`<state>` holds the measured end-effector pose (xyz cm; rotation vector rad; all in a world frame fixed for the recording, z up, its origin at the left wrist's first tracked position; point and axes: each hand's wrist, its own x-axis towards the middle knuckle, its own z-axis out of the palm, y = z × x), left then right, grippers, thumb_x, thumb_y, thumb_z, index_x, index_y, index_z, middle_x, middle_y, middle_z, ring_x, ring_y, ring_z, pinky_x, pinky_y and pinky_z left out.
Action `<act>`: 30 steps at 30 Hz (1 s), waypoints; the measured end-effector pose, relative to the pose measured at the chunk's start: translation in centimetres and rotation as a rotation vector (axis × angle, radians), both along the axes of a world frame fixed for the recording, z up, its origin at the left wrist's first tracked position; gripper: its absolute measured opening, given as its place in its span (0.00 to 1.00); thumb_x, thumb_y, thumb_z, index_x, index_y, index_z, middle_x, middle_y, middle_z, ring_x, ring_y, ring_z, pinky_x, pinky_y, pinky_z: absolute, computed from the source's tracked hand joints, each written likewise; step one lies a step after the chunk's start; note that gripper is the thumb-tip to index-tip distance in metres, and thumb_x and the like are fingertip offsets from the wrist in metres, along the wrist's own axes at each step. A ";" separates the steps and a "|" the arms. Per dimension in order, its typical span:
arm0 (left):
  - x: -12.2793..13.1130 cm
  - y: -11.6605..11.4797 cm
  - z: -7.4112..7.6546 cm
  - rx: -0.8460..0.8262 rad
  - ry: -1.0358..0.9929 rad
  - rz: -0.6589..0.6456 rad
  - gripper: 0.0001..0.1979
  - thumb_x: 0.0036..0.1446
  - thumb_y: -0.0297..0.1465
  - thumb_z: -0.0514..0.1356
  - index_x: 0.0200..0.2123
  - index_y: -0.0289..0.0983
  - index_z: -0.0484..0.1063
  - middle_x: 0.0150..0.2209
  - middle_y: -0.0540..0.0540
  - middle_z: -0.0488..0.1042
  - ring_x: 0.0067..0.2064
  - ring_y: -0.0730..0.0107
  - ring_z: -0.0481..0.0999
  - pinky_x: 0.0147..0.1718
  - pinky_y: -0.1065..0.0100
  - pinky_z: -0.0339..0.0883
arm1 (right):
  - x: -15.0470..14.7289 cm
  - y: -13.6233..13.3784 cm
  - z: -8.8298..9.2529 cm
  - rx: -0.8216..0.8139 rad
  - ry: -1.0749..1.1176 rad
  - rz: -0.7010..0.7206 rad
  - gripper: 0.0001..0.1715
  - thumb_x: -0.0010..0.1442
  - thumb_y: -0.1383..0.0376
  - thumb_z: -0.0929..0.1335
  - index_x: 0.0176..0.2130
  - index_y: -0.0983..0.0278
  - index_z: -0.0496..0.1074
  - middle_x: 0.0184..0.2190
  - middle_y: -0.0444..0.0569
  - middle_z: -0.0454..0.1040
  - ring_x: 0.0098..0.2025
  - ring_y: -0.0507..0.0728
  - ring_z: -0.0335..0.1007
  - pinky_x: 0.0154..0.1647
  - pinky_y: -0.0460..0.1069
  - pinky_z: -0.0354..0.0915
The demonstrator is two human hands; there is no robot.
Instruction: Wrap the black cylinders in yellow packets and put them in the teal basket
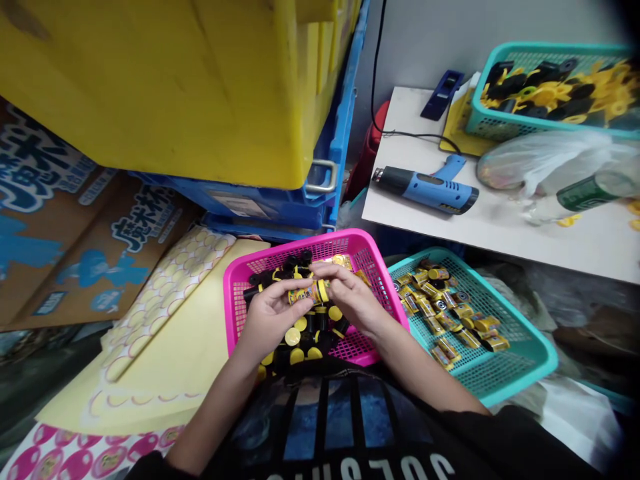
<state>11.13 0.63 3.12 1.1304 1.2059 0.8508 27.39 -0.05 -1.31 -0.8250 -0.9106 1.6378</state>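
My left hand [267, 320] and my right hand [350, 297] both grip a small labelled cylinder [309, 294] with a yellow end, just above a pink plastic mesh basket [320, 248]. Beneath my hands, that basket holds a heap of black cylinders with yellow caps [305, 340]. To the right, a teal mesh basket [520, 353] holds several labelled yellow cylinders [445, 313], close to my right forearm. Part of the heap is hidden by my hands.
Sheets of round yellow stickers [165, 300] lie at the left, below cardboard boxes [75, 213] and a yellow crate in a blue crate [150, 80]. Behind, a white table [400, 207] bears a blue heat gun [425, 187], a plastic bag [540, 160] and a teal basket [550, 87] of parts.
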 end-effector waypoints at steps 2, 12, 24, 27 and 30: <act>0.3 -0.2 -0.1 0.016 -0.004 0.021 0.16 0.43 0.34 0.70 0.38 0.38 0.78 0.41 0.44 0.81 0.44 0.60 0.79 0.46 0.60 0.73 | -0.5 -0.5 -0.3 -0.127 0.142 0.088 0.25 0.54 0.48 0.71 0.48 0.57 0.71 0.47 0.49 0.72 0.47 0.56 0.70 0.50 0.54 0.67; 1.3 -0.9 0.0 0.042 0.062 0.023 0.14 0.42 0.32 0.70 0.35 0.38 0.77 0.37 0.46 0.80 0.40 0.64 0.79 0.43 0.63 0.73 | -0.5 -0.9 -1.2 -0.266 0.368 0.144 0.27 0.45 0.52 0.77 0.41 0.59 0.71 0.36 0.45 0.72 0.35 0.51 0.71 0.38 0.48 0.71; 4.0 -1.1 -0.1 0.276 0.222 -0.220 0.14 0.54 0.31 0.63 0.46 0.41 0.74 0.53 0.43 0.74 0.56 0.59 0.73 0.54 0.60 0.68 | 4.1 -1.8 0.6 0.035 -0.112 -0.077 0.20 0.52 0.55 0.73 0.44 0.58 0.72 0.35 0.45 0.74 0.34 0.53 0.70 0.39 0.50 0.69; 4.7 -0.9 0.3 0.415 0.316 -0.383 0.22 0.57 0.31 0.60 0.56 0.44 0.69 0.64 0.44 0.61 0.62 0.57 0.65 0.58 0.58 0.65 | 9.5 -3.1 2.3 0.087 -0.449 -0.218 0.15 0.55 0.57 0.70 0.41 0.61 0.73 0.35 0.46 0.75 0.34 0.53 0.71 0.38 0.50 0.68; 3.8 -0.2 0.4 0.445 0.422 -0.445 0.22 0.58 0.34 0.59 0.57 0.45 0.68 0.63 0.44 0.63 0.59 0.57 0.69 0.56 0.58 0.66 | 16.3 -5.1 3.4 0.005 -0.967 -0.252 0.15 0.57 0.56 0.69 0.41 0.62 0.74 0.37 0.50 0.77 0.38 0.57 0.73 0.40 0.52 0.67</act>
